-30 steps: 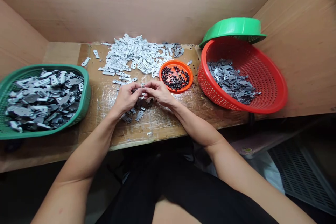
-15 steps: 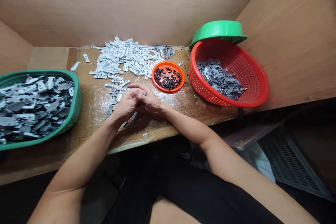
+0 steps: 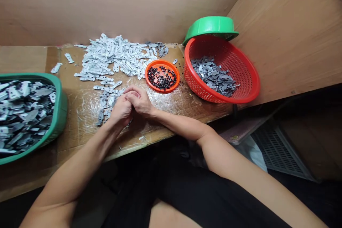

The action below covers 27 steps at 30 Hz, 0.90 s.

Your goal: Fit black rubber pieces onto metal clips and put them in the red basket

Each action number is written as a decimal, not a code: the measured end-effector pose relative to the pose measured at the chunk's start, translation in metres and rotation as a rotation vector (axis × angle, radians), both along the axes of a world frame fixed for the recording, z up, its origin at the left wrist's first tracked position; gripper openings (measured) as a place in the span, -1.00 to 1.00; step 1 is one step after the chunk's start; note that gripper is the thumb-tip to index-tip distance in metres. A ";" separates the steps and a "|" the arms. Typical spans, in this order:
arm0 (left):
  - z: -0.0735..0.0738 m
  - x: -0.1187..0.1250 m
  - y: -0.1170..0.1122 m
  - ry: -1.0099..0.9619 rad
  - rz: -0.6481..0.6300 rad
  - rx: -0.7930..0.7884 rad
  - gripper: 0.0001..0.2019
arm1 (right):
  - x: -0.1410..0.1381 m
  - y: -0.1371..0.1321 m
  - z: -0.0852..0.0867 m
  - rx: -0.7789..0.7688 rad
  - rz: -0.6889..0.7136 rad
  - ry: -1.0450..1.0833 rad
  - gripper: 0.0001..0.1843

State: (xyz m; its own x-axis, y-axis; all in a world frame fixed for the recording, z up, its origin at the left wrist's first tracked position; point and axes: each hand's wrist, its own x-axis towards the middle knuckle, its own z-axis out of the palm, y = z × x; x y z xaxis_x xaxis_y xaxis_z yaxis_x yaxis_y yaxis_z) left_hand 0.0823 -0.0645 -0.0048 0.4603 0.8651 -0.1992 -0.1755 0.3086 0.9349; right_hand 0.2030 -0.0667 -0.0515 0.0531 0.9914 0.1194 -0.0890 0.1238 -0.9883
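From my remote view, the left hand and right hand press together near the front edge of the tabletop; I can't tell whether they grip anything. Grey metal pieces lie beside them, the orange dish farther back, presumably for easy reach.

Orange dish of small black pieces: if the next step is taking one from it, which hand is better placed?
Probably the right hand: it lies nearer the orange dish, with the left hand farther from it. The two are clasped together, so whether either holds anything is hidden.
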 end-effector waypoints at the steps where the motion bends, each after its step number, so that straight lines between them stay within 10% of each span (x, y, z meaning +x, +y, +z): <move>1: -0.001 0.001 0.001 -0.040 0.017 -0.033 -0.39 | 0.000 0.002 -0.001 -0.004 0.014 0.009 -0.71; 9: -0.001 -0.022 0.018 -0.245 -0.022 -0.291 -0.70 | 0.060 0.034 0.000 0.001 0.092 0.095 -0.23; 19: -0.027 -0.020 0.027 -0.043 0.170 0.193 -0.23 | 0.084 0.034 0.008 0.033 0.424 0.069 -0.14; 24: -0.015 -0.022 0.028 0.056 0.211 0.279 -0.32 | 0.083 0.035 0.006 0.040 0.368 -0.107 -0.37; 27: 0.014 -0.048 0.025 0.233 0.303 0.473 -0.55 | 0.105 0.037 0.010 0.054 0.077 -0.484 -0.69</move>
